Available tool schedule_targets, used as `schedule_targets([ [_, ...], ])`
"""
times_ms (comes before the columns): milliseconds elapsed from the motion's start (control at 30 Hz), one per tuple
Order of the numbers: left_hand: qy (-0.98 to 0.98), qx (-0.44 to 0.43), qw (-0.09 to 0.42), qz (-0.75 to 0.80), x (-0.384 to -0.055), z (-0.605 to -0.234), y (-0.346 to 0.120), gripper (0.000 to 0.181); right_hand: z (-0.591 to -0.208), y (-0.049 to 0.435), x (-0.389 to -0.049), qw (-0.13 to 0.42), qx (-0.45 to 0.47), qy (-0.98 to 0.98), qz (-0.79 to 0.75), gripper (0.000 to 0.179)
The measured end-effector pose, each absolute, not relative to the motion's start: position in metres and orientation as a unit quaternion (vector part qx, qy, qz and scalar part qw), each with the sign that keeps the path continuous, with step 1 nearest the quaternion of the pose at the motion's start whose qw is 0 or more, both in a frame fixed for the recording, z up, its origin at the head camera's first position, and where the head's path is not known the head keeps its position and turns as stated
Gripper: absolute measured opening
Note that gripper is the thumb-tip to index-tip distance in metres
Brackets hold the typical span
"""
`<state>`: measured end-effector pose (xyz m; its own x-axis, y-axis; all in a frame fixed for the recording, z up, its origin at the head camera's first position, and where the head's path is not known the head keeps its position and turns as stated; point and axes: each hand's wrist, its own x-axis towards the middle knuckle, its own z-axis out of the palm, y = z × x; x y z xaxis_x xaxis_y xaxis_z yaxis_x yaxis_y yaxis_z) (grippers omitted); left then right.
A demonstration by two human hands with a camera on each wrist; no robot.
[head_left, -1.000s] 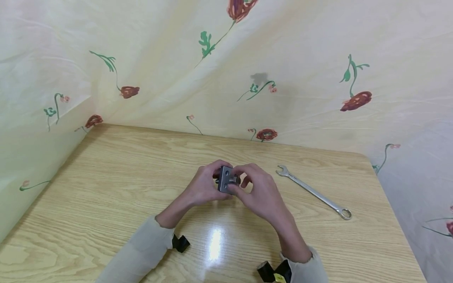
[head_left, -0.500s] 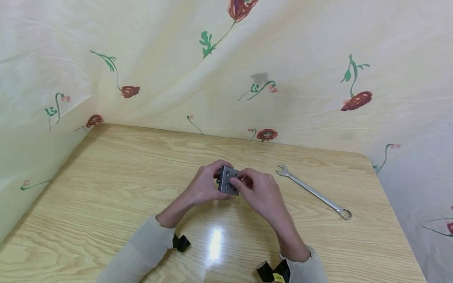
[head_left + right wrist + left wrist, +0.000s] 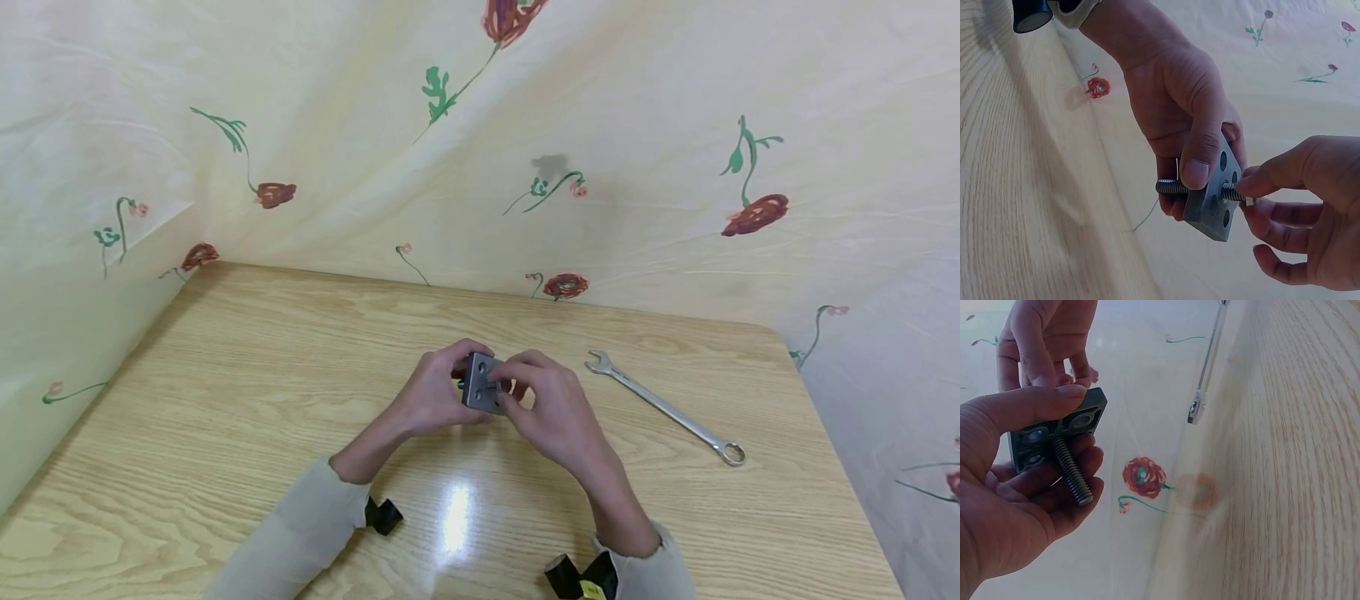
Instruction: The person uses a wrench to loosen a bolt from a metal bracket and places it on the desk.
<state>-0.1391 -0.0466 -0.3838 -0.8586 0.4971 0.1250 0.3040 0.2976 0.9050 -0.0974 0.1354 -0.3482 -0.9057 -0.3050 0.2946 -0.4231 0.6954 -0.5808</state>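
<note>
My left hand (image 3: 429,395) grips a grey metal plate (image 3: 473,389) with several round holes, thumb on one side and fingers on the other. A threaded bolt (image 3: 1072,472) runs through the plate's middle, and its long threaded end sticks out on the left hand's side. On the other side my right hand (image 3: 553,410) pinches the bolt near its head (image 3: 1250,201) between thumb and index finger, the remaining fingers bent loosely. In the right wrist view, a short stretch of thread shows between plate and head. Both hands hold these parts above the table.
A silver combination wrench (image 3: 663,407) lies on the wooden table (image 3: 247,367), to the right of the hands. Flower-printed cloth (image 3: 337,167) hangs behind the table and along its left side. Black wrist cameras (image 3: 386,517) sit at the sleeves.
My right hand's thumb and fingers have shifted their hold on the bolt, sliding across it and then back to a pinch. The left hand and plate have stayed in place.
</note>
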Motion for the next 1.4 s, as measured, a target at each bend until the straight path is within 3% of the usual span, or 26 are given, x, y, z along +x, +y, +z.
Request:
schedule_targets([
  [267,0.799,0.257,0.087,0.537,-0.1392,-0.3847,-0.0463,0.062,-0.3479,0.1354,-0.0971,0.087,0.215,-0.914,0.332,0.026],
  [467,0.801,0.251,0.089,0.536,-0.1394,-0.3845,-0.0465,0.061,-0.3476,0.1369,-0.0984,0.077,0.17,-0.922,0.338,0.037],
  [800,0.805,0.245,0.093,0.531,-0.1392,-0.3824,-0.0467,0.063,-0.3482,0.1356,-0.1006,0.034,0.115,-0.928,0.351,0.023],
  [1400,0.803,0.25,0.091,0.534,-0.1392,-0.3833,-0.0468,0.063,-0.3482,0.1348,-0.0978,0.089,0.208,-0.911,0.343,0.019],
])
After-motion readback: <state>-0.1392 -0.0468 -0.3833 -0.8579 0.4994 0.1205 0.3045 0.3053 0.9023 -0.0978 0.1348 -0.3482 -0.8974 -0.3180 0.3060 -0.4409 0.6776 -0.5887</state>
